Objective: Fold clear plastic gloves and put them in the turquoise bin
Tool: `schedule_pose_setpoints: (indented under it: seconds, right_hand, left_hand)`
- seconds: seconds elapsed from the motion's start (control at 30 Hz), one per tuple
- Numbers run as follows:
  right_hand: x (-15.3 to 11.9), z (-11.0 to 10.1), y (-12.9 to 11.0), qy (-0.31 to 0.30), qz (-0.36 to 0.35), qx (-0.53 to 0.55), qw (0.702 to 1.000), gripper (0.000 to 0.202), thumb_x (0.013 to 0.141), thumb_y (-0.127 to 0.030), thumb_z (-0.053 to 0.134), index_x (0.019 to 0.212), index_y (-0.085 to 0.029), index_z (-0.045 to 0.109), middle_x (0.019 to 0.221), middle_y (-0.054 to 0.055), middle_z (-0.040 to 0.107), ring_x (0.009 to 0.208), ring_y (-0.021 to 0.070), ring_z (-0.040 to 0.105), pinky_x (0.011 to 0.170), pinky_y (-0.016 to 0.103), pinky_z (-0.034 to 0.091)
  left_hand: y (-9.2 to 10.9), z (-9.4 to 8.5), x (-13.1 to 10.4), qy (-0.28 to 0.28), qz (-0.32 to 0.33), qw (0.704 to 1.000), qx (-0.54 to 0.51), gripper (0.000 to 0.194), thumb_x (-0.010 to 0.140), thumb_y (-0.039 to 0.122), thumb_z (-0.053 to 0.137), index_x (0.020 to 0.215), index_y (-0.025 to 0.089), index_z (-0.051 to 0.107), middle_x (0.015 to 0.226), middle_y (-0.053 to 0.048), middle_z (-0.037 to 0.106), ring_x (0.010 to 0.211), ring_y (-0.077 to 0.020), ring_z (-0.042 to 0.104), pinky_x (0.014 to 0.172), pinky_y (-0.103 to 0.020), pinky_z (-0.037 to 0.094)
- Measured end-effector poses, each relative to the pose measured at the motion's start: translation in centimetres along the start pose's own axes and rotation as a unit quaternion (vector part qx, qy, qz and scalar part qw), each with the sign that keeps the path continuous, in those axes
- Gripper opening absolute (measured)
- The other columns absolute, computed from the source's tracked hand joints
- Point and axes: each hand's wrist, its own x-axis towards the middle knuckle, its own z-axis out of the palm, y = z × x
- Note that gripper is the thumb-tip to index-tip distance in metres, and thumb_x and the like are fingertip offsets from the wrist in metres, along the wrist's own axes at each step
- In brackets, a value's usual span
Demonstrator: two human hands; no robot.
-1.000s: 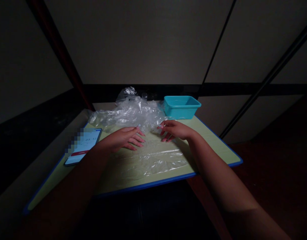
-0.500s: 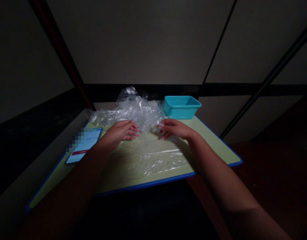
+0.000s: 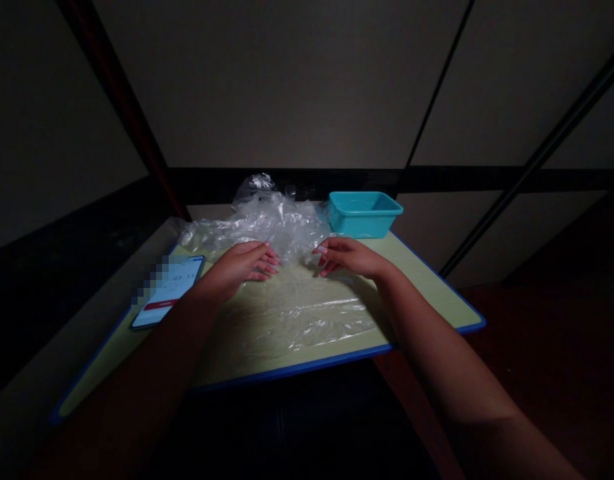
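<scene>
Holding left hand (image 3: 249,263), just edged leftward, and right hand (image 3: 344,255) near plastic sheet (image 3: 329,327), grip loosely apart, seemingly empty, apparently pausing.

Blurry squares hid the left side of the phone (image 3: 179,283), the left arm (image 3: 187,333) hid its near right corner, and its smallest words were too tiny to read. The bottom of the view cut off the right arm (image 3: 447,353). The pile of plastic (image 3: 277,223) hid part of the table (image 3: 427,280). Whether the left hand (image 3: 249,262) touched the pile was hard to tell.
</scene>
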Motion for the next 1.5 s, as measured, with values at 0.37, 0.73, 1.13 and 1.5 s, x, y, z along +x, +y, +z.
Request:
schedule_pose_setpoints:
  seconds: [0.37, 0.73, 1.13, 1.5]
  right_hand:
    - [0.3, 0.1, 0.5, 0.058, -0.025, -0.161, 0.985, 0.011, 0.088, -0.028, 0.056, 0.084, -0.017, 0.056, 0.07, 0.0, 0.062, 0.059, 0.0129, 0.059, 0.055, 0.024, 0.047]
    - [0.5, -0.3, 1.0, 0.049, -0.048, -0.404, 0.912, 0.005, 0.079, -0.019, 0.064, 0.076, -0.014, 0.065, 0.067, 0.001, 0.064, 0.06, 0.0116, 0.052, 0.058, 0.023, 0.033]
    - [0.3, 0.4, 0.6, -0.015, -0.002, -0.423, 0.906, 0.008, 0.074, -0.02, 0.073, 0.073, -0.015, 0.067, 0.069, 0.002, 0.067, 0.065, 0.0141, 0.057, 0.061, 0.025, 0.036]
    - [0.1, 0.8, 0.4, -0.021, 0.008, -0.442, 0.897, 0.007, 0.077, -0.018, 0.071, 0.081, -0.015, 0.066, 0.073, 0.002, 0.066, 0.065, 0.0133, 0.055, 0.059, 0.024, 0.036]
  left_hand:
    - [-1.1, -1.6, 0.6, 0.071, 0.135, 0.925, 0.347, 0.023, 0.072, 0.04, 0.056, 0.075, 0.018, 0.062, 0.075, -0.004, 0.064, 0.074, -0.0197, 0.059, 0.066, -0.03, 0.042]
    - [-1.4, -2.2, 1.0, -0.052, 0.095, 0.88, 0.462, 0.019, 0.066, 0.038, 0.062, 0.068, 0.019, 0.064, 0.08, -0.004, 0.067, 0.079, -0.0207, 0.061, 0.068, -0.028, 0.042]
    - [-1.8, -2.3, 1.0, -0.075, 0.115, 0.876, 0.463, 0.016, 0.06, 0.036, 0.067, 0.058, 0.021, 0.063, 0.072, -0.003, 0.064, 0.076, -0.021, 0.057, 0.066, -0.027, 0.038]
    - [-1.3, -1.9, 0.4, -0.102, 0.07, 0.892, 0.435, 0.018, 0.06, 0.036, 0.063, 0.062, 0.021, 0.053, 0.067, 0.0, 0.057, 0.067, -0.018, 0.053, 0.059, -0.027, 0.033]
